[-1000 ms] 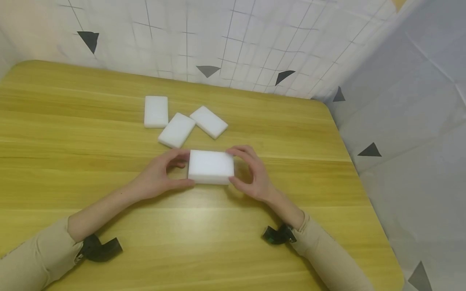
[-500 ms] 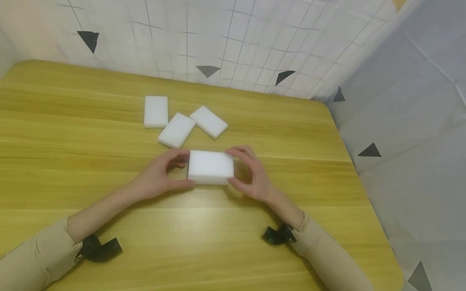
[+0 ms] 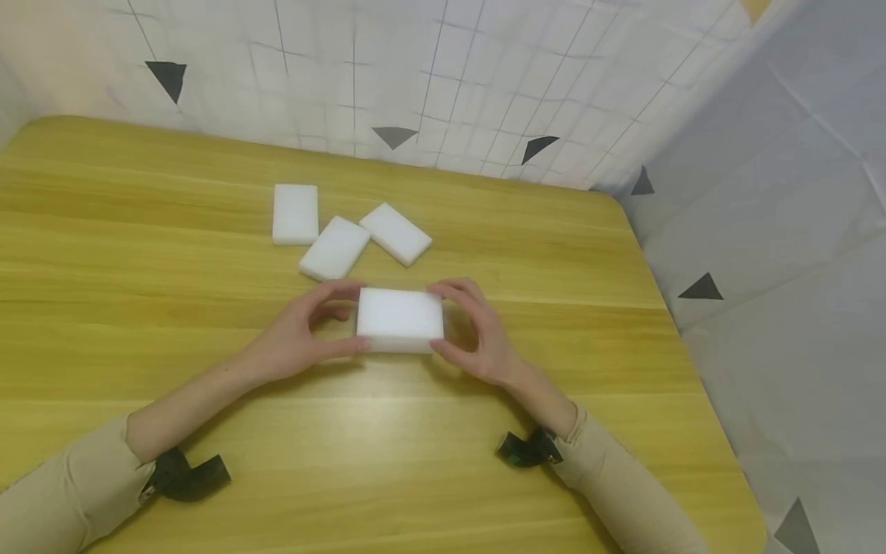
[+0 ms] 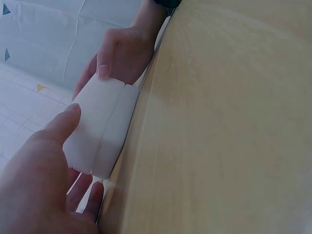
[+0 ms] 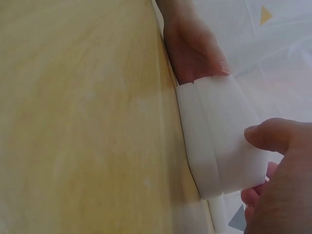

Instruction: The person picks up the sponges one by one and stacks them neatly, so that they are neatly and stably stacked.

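Plain white foam sponge blocks lie stacked flat on the table, the upper block [image 3: 400,312] directly over a lower block [image 5: 195,131]; a seam between them shows in both wrist views. My left hand [image 3: 294,335] is at the stack's left end, thumb on the near corner and index finger at the far corner. At the right end, my right hand [image 3: 484,338] pinches the upper block the same way, its thumb [image 5: 268,135] on the near side. In the left wrist view the left thumb [image 4: 61,124] lies against the upper block's near face.
Beyond the stack, three loose white sponge blocks lie flat: one at left [image 3: 295,215], a slanted one in the middle [image 3: 335,248] and another at right [image 3: 396,234]. The wood-grain table [image 3: 388,462] meets a white grid-patterned sheet [image 3: 311,77] at its back edge.
The left hand's fingers have spread slightly at the stack's left end, with the index finger a little higher. The right hand and the loose blocks stay essentially where they were.
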The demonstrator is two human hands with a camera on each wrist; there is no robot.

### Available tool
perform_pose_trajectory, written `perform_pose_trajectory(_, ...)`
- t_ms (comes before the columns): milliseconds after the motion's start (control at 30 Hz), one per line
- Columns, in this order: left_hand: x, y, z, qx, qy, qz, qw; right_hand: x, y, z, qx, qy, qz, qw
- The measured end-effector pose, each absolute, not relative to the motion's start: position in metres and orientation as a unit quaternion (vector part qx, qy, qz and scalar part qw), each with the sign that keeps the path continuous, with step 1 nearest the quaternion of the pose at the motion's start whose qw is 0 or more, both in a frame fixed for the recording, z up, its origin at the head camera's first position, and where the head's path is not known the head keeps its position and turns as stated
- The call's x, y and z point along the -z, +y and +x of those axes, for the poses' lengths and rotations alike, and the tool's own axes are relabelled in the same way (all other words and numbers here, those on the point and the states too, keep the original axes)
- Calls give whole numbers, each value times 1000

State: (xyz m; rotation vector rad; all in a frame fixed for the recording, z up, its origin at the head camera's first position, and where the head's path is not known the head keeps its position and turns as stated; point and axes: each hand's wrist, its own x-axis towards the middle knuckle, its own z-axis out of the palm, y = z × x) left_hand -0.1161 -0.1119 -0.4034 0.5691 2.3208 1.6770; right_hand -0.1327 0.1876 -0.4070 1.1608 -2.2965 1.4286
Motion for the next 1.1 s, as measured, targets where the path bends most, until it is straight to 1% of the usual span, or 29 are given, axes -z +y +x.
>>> perform_pose_trajectory(333, 404, -112, -116, -565, 797, 186, 107, 410, 188, -135, -504, -769, 380, 104)
perform_pose_trajectory(500, 404, -113, -117, -562, 799, 187, 107, 405, 186, -137, -524, -782, 316, 116)
perform_pose_trajectory(700, 404, -113, -117, -564, 798, 187, 103, 383, 177, -139, -536, -802, 235, 119)
perform_pose_trajectory(767, 405, -113, -117, -565, 797, 188, 103, 384, 178, -146, -532, -808, 222, 127)
perform_pose_trajectory(900, 407, -113, -117, -566, 795, 190, 105, 400, 184, -166, -512, -823, 200, 140)
perform_pose_trajectory(1100, 406, -112, -117, -571, 792, 197, 96, 410, 187, -187, -476, -849, 184, 140)
